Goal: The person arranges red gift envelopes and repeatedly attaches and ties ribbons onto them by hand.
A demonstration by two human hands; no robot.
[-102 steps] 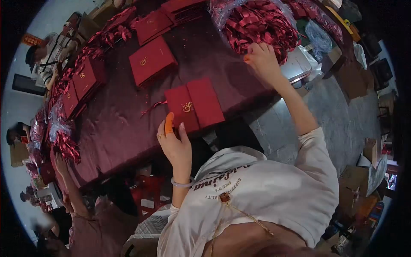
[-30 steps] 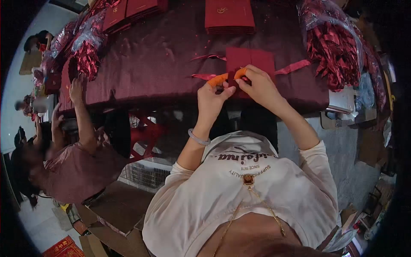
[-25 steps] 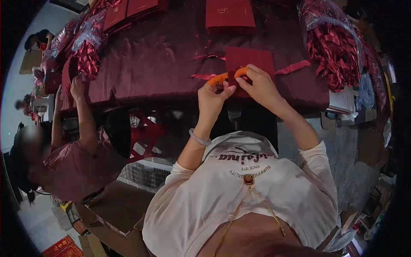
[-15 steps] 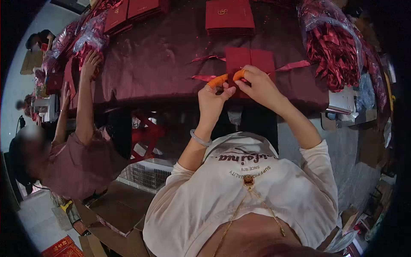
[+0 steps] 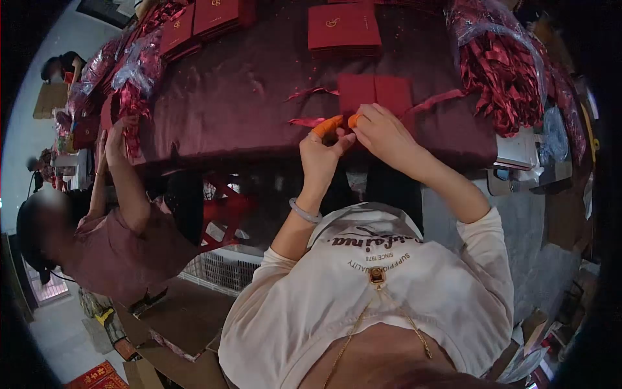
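Observation:
An opened red card (image 5: 374,89) lies near the table's front edge, with a red ribbon (image 5: 440,99) stretching from its right side. Two more ribbon ends (image 5: 307,122) stick out on its left. My left hand (image 5: 322,146) is closed in a pinch at the card's lower left edge, an orange finger cover (image 5: 327,126) on its index finger. Close beside it, my right hand (image 5: 387,136) pinches over the card's lower edge, also with an orange finger cover (image 5: 354,120). Whatever lies between the fingertips is too small or hidden to make out.
A stack of red cards (image 5: 343,29) stands behind the open card, more stacks (image 5: 217,16) at back left. A bagged ribbon bundle (image 5: 505,84) hangs at the right. At the left, a co-worker (image 5: 129,240) handles red items. A white crate (image 5: 223,269) sits below.
My right hand has shifted slightly left, its fingertips closer to my left hand. The co-worker's hand has drawn back from the bagged ribbons toward their other hand.

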